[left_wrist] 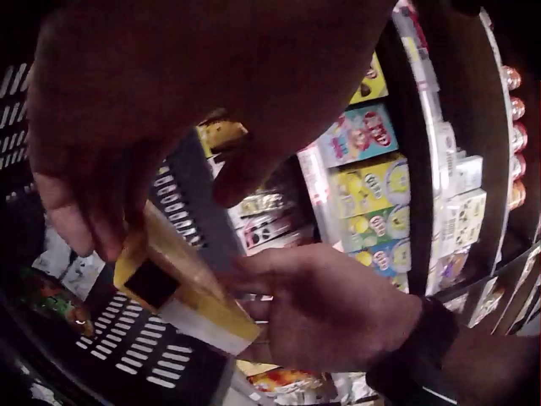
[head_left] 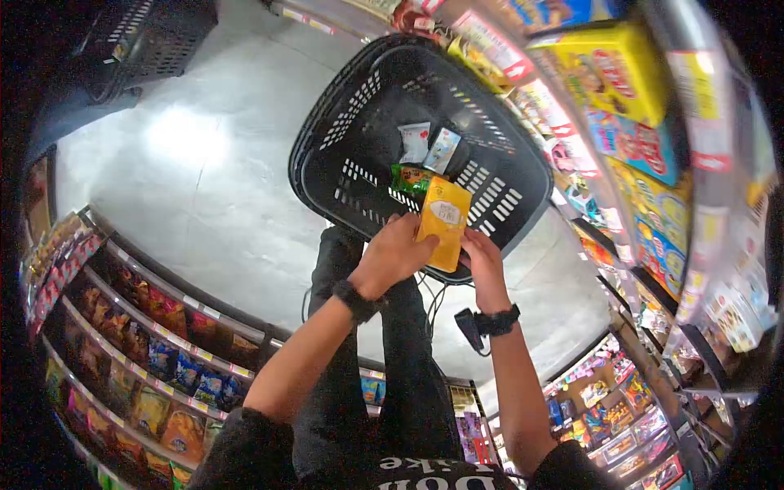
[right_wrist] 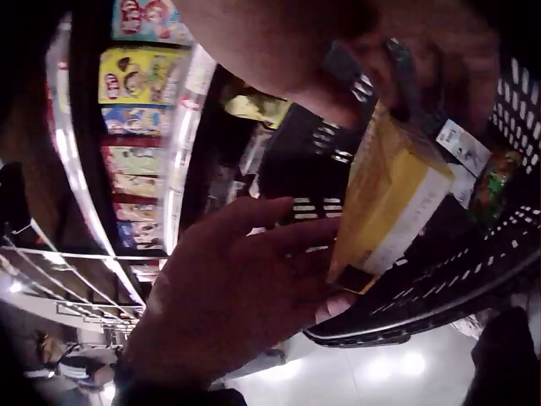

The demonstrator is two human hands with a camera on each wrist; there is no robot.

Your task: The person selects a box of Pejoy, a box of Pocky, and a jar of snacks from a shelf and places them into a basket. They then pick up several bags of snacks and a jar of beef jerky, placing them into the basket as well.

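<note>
A yellow box [head_left: 445, 224] with a white label is held between both hands, over the near side of a black shopping basket [head_left: 523, 204]. My left hand [head_left: 398, 251] grips its left side, the thumb lying on the face. From the right, my right hand [head_left: 485, 268] holds the lower edge with its fingertips. In the left wrist view the box [left_wrist: 182, 288] shows a black square on its end. Beyond it inside the basket lie a green packet [head_left: 411, 179], a white packet [head_left: 415, 142] and a small white and blue pack [head_left: 442, 150].
Shelves of snack boxes [head_left: 645, 196] run close along the right of the basket. On the left stand lower shelves of bagged snacks [head_left: 155, 359]. More black baskets [head_left: 147, 49] are at the upper left, on the grey floor [head_left: 237, 212]. Dark trousered legs [head_left: 335, 286] are below the basket.
</note>
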